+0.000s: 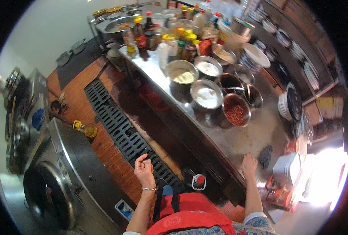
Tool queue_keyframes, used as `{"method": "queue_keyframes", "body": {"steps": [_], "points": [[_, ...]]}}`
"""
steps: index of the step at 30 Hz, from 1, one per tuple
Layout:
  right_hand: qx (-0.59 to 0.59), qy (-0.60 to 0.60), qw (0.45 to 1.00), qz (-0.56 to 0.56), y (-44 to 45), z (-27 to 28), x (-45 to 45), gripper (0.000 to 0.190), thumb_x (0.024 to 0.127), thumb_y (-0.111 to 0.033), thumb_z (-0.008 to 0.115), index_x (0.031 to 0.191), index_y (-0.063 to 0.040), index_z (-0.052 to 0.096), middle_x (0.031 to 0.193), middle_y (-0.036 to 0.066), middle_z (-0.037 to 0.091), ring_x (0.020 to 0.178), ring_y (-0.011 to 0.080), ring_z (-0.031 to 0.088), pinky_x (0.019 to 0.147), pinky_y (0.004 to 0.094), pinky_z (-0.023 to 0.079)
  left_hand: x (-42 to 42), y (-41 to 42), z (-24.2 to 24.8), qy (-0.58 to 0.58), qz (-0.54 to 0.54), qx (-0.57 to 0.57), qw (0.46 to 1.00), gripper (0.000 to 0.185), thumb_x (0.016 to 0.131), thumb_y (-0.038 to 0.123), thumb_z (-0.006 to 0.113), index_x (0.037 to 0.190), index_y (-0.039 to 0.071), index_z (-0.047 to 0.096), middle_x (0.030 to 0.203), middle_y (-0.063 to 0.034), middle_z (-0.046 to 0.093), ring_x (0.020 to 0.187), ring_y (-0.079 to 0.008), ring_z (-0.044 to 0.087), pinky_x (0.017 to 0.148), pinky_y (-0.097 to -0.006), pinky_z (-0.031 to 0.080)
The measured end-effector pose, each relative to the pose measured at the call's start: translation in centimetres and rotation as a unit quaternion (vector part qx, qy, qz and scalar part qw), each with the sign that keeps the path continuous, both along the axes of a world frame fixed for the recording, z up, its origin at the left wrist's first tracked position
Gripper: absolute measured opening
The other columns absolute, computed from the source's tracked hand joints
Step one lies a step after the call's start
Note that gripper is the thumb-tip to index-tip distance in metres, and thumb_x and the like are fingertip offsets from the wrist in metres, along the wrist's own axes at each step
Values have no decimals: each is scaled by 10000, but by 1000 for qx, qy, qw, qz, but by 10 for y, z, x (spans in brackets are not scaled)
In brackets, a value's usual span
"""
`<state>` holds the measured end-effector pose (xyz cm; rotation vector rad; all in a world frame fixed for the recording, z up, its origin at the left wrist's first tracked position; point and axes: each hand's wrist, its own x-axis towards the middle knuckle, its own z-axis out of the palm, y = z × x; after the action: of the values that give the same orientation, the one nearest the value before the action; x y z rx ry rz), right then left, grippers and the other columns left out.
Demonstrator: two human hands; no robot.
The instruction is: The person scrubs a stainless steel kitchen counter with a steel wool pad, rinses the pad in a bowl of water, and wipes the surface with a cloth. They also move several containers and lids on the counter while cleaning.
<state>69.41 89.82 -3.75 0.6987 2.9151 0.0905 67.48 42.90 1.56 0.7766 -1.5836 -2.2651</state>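
Observation:
My left hand (144,169), with a bracelet at the wrist, hangs empty over the slotted floor drain grate (118,123), its fingers loosely bent and apart. On the near edge of the steel counter (238,141) rests my right hand (249,165); its fingers are blurred, and no object shows in it. Just right of that hand lies a dark grey scrubber or rag (266,156). Farther along the counter stand metal bowls, among them one of dried red chilli (235,113), one of white powder (206,95) and one of pale yellow powder (183,75).
A wok (49,195) sits in the steel stove (88,164) on my left. Sauce bottles (140,35) crowd the counter's far end. White tubs (288,169) and jars (281,198) stand at right. On the floor under the counter is a red-capped jug (199,180).

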Motion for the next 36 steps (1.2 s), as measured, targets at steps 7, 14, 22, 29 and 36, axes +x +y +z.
{"method": "queue_keyframes", "body": {"steps": [7,14,22,29,36], "points": [[7,62,998,10,26,6,10,406,945,-261,476,1306,-84,536,1326,158,542,1311,360,417,1071,524,310,25,-46,-11,-47,62,-21,997,184,891,-1,577,1070,36,596,674,56,475,539,-15,404,466,-174,315],[-50,90,989,-108,90,-11,2,484,933,-297,502,1371,-94,483,1365,189,503,1338,399,347,1073,492,332,1,-79,-19,-43,37,-77,995,161,910,16,567,1070,20,586,683,50,500,553,-17,429,474,-178,335],[145,-225,959,-97,142,13,-29,318,960,-106,465,1237,-12,591,1247,165,599,1093,245,611,952,390,471,-80,-108,-45,-56,8,-149,987,151,888,26,600,1038,9,609,688,48,510,564,-35,453,495,-200,374],[179,498,844,-88,127,129,-138,339,985,-225,475,1228,-33,612,1112,118,667,1077,268,615,922,393,490,-249,-157,-20,-83,1,-156,984,154,883,33,595,1037,25,601,655,40,514,541,-39,454,472,-204,365],[-257,630,732,39,-60,276,-372,278,995,-157,496,1180,9,619,1076,105,632,1011,186,625,874,318,514,-414,-180,66,26,47,-68,996,161,916,69,586,1070,20,590,677,32,492,517,-53,440,432,-204,343]]}}
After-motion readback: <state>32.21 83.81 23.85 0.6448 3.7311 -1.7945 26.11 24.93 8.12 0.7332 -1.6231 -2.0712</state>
